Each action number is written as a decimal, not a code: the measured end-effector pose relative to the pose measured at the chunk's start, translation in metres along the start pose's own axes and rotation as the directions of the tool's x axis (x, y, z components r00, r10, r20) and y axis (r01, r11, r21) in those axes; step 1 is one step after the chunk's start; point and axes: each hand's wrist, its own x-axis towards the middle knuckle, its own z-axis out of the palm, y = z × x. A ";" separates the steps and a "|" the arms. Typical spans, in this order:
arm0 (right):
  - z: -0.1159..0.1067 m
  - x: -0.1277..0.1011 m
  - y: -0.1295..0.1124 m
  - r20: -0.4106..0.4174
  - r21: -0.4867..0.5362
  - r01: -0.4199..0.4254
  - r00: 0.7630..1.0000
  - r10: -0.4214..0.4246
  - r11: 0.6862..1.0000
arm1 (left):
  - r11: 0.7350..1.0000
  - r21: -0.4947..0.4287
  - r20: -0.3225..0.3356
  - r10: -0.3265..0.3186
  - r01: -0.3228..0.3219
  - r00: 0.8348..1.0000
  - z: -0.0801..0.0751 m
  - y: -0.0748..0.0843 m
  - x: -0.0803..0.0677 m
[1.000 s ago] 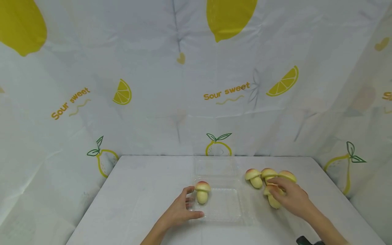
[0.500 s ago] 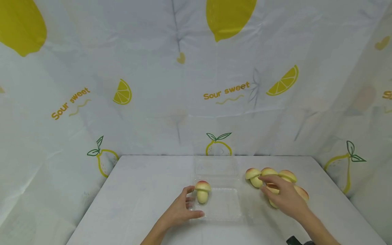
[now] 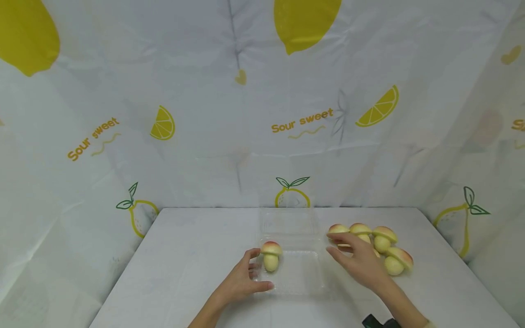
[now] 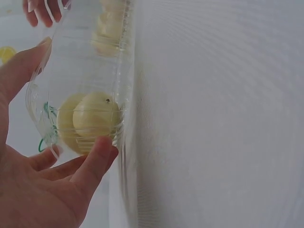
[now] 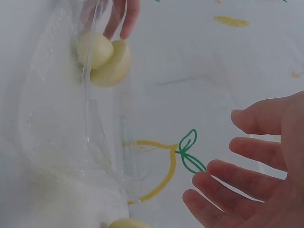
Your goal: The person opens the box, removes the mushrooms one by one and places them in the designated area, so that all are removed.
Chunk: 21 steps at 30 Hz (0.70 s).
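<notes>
Head view: five toy mushrooms are showing, one (image 3: 271, 256) standing in the clear plastic box (image 3: 301, 273) at lower centre, four (image 3: 375, 246) lying right of it. Caps are reddish, stems pale yellow. Left hand (image 3: 242, 280) is resting open-fingered against the box edge; right hand (image 3: 357, 262) is hovering empty, fingers spread.

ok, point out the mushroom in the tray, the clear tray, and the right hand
mushroom in the tray (image 3: 271, 256), head view, where cap meets stem
clear tray (image 3: 304, 288), head view, near rim
right hand (image 3: 357, 260), head view, back of the hand
</notes>
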 end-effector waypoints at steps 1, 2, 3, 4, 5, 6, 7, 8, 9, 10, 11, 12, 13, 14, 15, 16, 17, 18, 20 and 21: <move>0.002 0.001 -0.002 0.001 0.006 -0.008 1.000 0.008 1.000 | 1.000 -0.002 0.000 0.002 -0.002 1.000 0.000 0.000 0.000; 0.005 0.002 -0.003 0.003 0.015 -0.011 1.000 0.011 1.000 | 1.000 -0.004 0.000 0.003 -0.003 1.000 0.000 0.001 0.000; 0.008 0.003 -0.003 0.007 0.028 -0.014 1.000 0.014 1.000 | 1.000 -0.006 -0.001 0.004 -0.004 1.000 0.000 0.001 0.000; 0.011 0.004 -0.004 0.011 0.038 -0.019 1.000 0.018 0.999 | 1.000 -0.007 -0.001 0.003 -0.003 1.000 0.000 0.002 -0.001; 0.014 0.005 -0.004 0.014 0.047 -0.026 1.000 0.025 0.999 | 1.000 -0.008 -0.001 0.002 -0.002 1.000 0.000 0.002 -0.001; 0.017 0.006 -0.005 0.015 0.054 -0.030 0.999 0.030 0.998 | 1.000 -0.007 0.000 0.001 -0.001 1.000 0.000 0.002 -0.001; 0.020 0.008 -0.005 0.016 0.063 -0.035 0.999 0.034 0.997 | 1.000 -0.005 0.000 0.000 0.000 1.000 0.000 0.002 -0.001; 0.023 0.009 -0.006 0.017 0.068 -0.039 0.999 0.038 0.997 | 1.000 -0.002 -0.001 -0.002 0.002 1.000 0.000 0.003 -0.002; 0.027 0.010 -0.006 0.018 0.071 -0.041 0.999 0.040 0.997 | 1.000 -0.001 0.000 -0.003 0.003 1.000 0.000 0.003 -0.002; 0.030 0.012 -0.007 0.015 0.075 -0.044 0.999 0.043 0.996 | 1.000 0.000 0.000 -0.003 0.003 1.000 0.000 0.003 -0.002; 0.032 0.013 -0.007 0.014 0.083 -0.047 0.999 0.046 0.995 | 1.000 0.001 0.000 -0.002 0.002 1.000 0.000 0.002 -0.002; 0.035 0.015 -0.007 0.013 0.089 -0.049 0.999 0.048 0.995 | 1.000 0.003 0.000 -0.002 0.002 1.000 0.000 0.002 -0.001; 0.037 0.016 -0.008 0.014 0.096 -0.054 0.999 0.052 0.994 | 1.000 0.002 -0.001 -0.002 0.002 1.000 0.000 0.002 -0.001; 0.040 0.017 -0.008 0.016 0.104 -0.059 0.998 0.058 0.993 | 1.000 0.002 -0.001 -0.002 0.002 1.000 0.000 0.002 -0.001; 0.042 0.018 -0.009 0.020 0.113 -0.068 0.998 0.066 0.991 | 1.000 0.001 -0.002 -0.002 0.002 1.000 0.000 0.002 -0.001; 0.044 0.019 -0.009 0.026 0.120 -0.078 0.997 0.075 0.990 | 1.000 0.002 -0.003 -0.003 0.003 1.000 0.000 0.002 -0.001; 0.046 0.020 -0.009 0.036 0.128 -0.087 0.996 0.083 0.988 | 1.000 0.001 -0.004 -0.004 0.004 1.000 0.000 0.001 -0.001; 0.048 0.021 -0.010 0.045 0.132 -0.099 0.995 0.094 0.986 | 1.000 -0.002 -0.004 -0.005 0.005 1.000 0.000 0.001 0.000; 0.052 0.022 -0.011 0.060 0.138 -0.118 0.992 0.111 0.983 | 1.000 -0.005 -0.007 -0.009 0.009 1.000 0.001 0.001 0.000; 0.054 0.023 -0.012 0.065 0.139 -0.126 0.991 0.118 0.982 | 1.000 -0.007 -0.008 -0.011 0.011 1.000 0.001 0.001 0.000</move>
